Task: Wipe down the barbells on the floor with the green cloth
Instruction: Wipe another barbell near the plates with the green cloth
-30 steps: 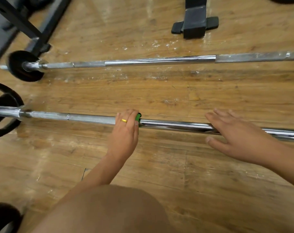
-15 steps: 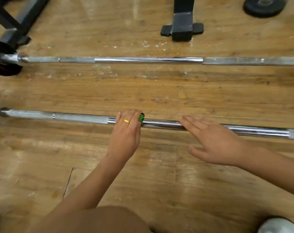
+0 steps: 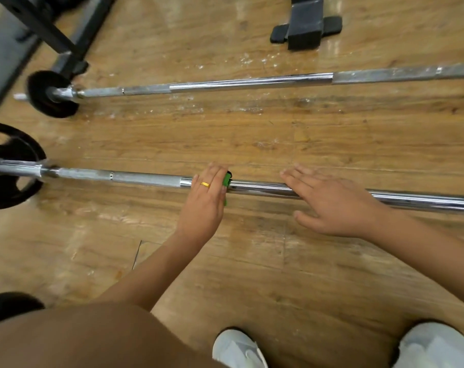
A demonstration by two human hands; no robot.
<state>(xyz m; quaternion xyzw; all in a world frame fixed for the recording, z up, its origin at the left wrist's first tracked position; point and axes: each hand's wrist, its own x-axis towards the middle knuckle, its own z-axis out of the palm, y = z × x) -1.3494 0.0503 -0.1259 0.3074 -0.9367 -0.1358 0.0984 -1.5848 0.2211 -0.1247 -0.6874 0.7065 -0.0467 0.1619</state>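
Observation:
Two chrome barbells lie across the wooden floor. On the near barbell [image 3: 262, 187], my left hand [image 3: 205, 200], which wears a gold ring, curls over the bar and the green cloth [image 3: 227, 179]; only a green edge of the cloth shows past my fingers. To the right, my right hand [image 3: 332, 205] rests flat on the same bar with straight fingers. The far barbell [image 3: 252, 82] lies parallel behind it, untouched.
Black weight plates sit on the left ends of both bars, near plate [image 3: 10, 166] and far plate [image 3: 53, 94]. A black rack base [image 3: 66, 41] stands at the back left, a bench foot [image 3: 305, 30] at the back. My white shoes [image 3: 239, 349] are at the bottom.
The view shifted, so the plates at the left are back in sight. My right hand stays flat on the bar, a little right of my left hand, which keeps its hold on the cloth.

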